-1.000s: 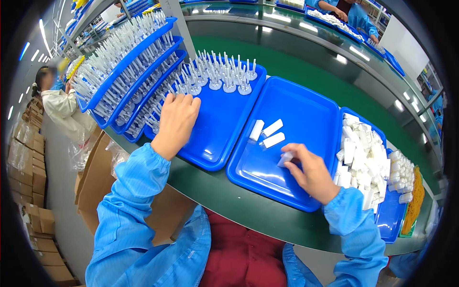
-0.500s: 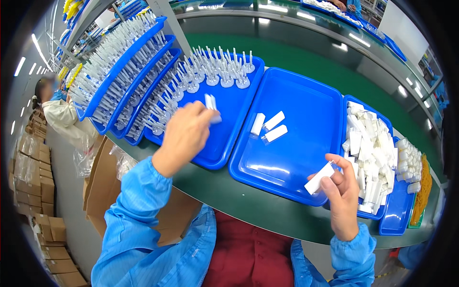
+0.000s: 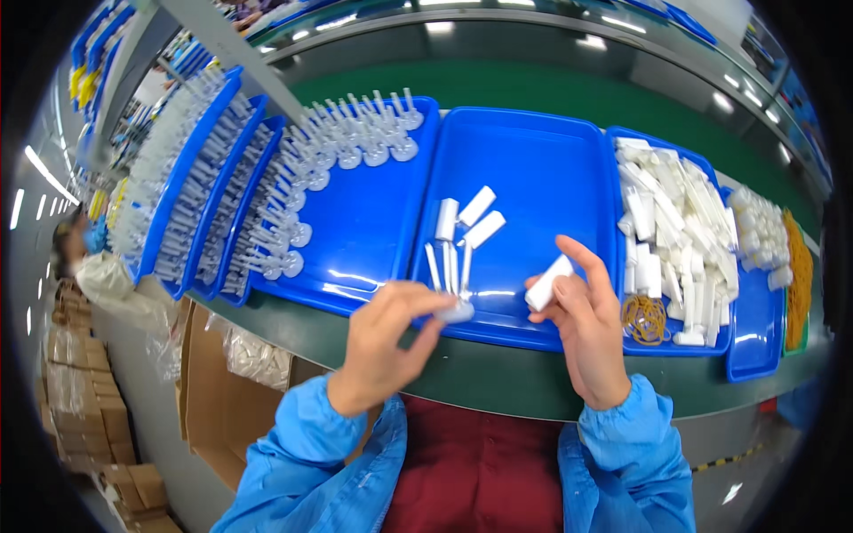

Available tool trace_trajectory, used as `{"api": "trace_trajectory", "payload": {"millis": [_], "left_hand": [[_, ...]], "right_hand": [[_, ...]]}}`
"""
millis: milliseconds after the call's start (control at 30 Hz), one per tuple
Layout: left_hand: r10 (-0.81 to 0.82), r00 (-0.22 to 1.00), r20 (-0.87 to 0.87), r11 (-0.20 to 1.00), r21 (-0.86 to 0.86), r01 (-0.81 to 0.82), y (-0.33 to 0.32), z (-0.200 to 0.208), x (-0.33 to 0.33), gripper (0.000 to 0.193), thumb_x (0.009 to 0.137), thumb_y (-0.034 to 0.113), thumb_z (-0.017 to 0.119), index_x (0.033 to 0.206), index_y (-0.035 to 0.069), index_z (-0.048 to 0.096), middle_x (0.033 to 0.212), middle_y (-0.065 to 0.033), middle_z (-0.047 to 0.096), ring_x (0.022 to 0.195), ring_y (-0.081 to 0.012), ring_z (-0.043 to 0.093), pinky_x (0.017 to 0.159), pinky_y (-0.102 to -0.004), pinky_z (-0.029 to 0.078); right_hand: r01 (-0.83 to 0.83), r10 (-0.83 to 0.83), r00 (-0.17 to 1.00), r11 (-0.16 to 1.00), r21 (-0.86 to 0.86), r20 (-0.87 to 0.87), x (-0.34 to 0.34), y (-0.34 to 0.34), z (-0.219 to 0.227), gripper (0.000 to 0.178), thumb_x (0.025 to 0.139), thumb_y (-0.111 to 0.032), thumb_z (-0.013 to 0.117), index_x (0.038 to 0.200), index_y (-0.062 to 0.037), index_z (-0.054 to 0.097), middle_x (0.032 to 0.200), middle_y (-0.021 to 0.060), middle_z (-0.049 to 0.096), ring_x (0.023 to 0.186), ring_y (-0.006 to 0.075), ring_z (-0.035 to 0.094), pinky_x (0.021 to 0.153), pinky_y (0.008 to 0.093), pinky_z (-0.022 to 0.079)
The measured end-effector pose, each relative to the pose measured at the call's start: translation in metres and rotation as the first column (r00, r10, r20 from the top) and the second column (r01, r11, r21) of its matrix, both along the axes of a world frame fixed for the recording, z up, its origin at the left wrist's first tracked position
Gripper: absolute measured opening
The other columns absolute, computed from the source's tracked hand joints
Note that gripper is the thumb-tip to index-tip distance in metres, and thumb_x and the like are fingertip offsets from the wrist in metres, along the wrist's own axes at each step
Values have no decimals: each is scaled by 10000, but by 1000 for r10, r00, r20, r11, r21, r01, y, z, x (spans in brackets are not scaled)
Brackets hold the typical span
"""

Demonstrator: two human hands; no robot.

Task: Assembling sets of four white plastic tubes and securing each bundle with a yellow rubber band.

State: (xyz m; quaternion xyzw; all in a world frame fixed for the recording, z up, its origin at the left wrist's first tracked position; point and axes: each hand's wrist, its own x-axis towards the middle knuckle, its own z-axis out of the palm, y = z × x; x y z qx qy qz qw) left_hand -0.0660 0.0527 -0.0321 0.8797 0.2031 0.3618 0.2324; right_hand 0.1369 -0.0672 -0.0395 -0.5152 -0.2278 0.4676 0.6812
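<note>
My left hand (image 3: 382, 342) is closed, pinching a clear, round-based plastic piece with several thin white stems (image 3: 457, 311) by its base. The stems point up over the near left edge of the middle blue tray (image 3: 542, 147). In my right hand (image 3: 586, 324) is a white rectangular plastic piece (image 3: 549, 284), held tilted between thumb and fingers above the tray's near right part. Inside that tray, a few similar white pieces (image 3: 484, 229) lie loose beyond my left hand. The two held pieces are apart.
On the left, a blue tray (image 3: 355, 231) bears rows of stemmed clear pieces (image 3: 351, 151), beside stacked, filled trays (image 3: 191, 178). To the right are a tray heaped with white pieces (image 3: 680, 231), rubber bands (image 3: 644, 320) and small translucent pieces (image 3: 760, 231). An open cardboard box (image 3: 218, 391) stands below.
My left hand has come from the left tray to the middle tray, carrying the stemmed piece. My right hand still holds the white piece, now nearer the left hand. The view has shifted.
</note>
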Motion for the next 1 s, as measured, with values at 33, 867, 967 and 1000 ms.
{"api": "trace_trajectory", "payload": {"millis": [33,867,967,1000], "left_hand": [[-27,999,35,998,-63,29,-11,0,5,391,731,-115,764,1075,64,715,983,-100,703,895,-268,689,753,-345,566],[-204,945,255,727,-607,321,-55,-2,19,194,844,-122,723,1007,-25,678,1070,-165,662,981,-240,689,880,-363,559],[-210,950,233,754,-579,309,-54,-2,17,197,836,-116,732,1003,-23,682,1061,-163,677,972,-239,695,872,-355,556],[-200,955,220,781,-553,291,-54,-2,17,209,825,-118,737,999,-15,686,1059,-163,690,961,-239,698,862,-353,549]], "right_hand": [[8,-7,999,1000,23,-43,1,1,-1,483,1048,-152,495,1507,-53,381,1110,159,668,963,155,620,815,301,524],[-28,20,999,988,154,48,16,-11,-6,515,1058,-228,511,1508,-10,386,1056,142,690,997,157,627,952,317,464],[-74,48,983,987,146,175,17,-13,-5,521,1055,-232,524,1508,-13,386,1048,143,698,995,154,638,961,318,464],[-83,54,979,986,142,194,17,-14,-4,522,1054,-229,529,1508,-15,387,1046,142,700,994,152,640,964,319,463]]}}
